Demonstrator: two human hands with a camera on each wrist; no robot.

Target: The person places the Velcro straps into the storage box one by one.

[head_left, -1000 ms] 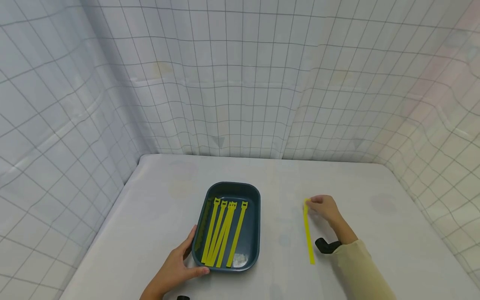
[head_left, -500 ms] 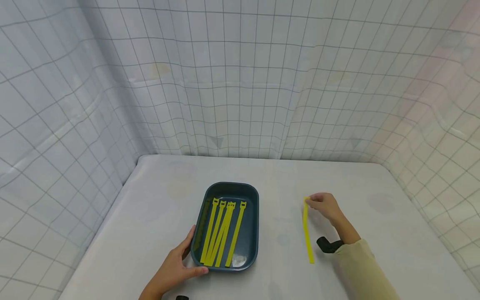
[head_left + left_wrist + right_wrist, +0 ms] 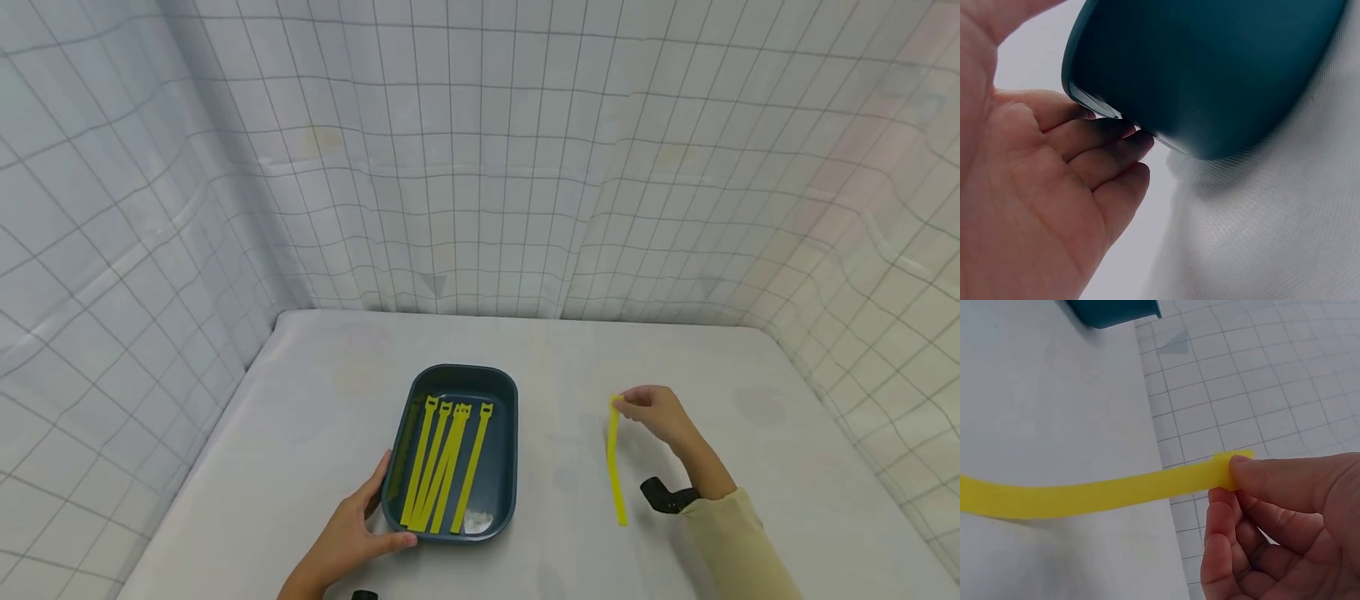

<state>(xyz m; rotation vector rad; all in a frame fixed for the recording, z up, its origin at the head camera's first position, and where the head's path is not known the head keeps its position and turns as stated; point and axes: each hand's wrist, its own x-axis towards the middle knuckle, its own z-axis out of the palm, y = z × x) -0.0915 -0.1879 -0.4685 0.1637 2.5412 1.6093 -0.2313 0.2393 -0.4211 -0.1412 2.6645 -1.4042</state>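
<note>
Yellow hook-and-loop cable ties [image 3: 469, 471], several of them, lie lengthwise in a dark teal tray [image 3: 502, 450], with their slotted heads at the far end. My left hand [image 3: 348, 529] holds the tray's near left corner, thumb at the front rim and fingers along the left wall; in the left wrist view the fingertips [image 3: 1141, 142] touch the tray's outside. To the right of the tray, my right hand [image 3: 656, 412] pinches one end of another yellow cable tie [image 3: 613, 467] between thumb and fingers. That tie [image 3: 1085, 499] bows down toward the table, its other end pointing toward me.
A white cloth-covered table [image 3: 315, 400] lies under everything. White gridded curtains [image 3: 480, 167] enclose the back and both sides. A black wrist strap piece [image 3: 663, 496] sits by the right sleeve.
My right hand has lifted the pinched end of the cable tie slightly, and its wrist has shifted a little to the right. The left hand and tray stay nearly the same.
</note>
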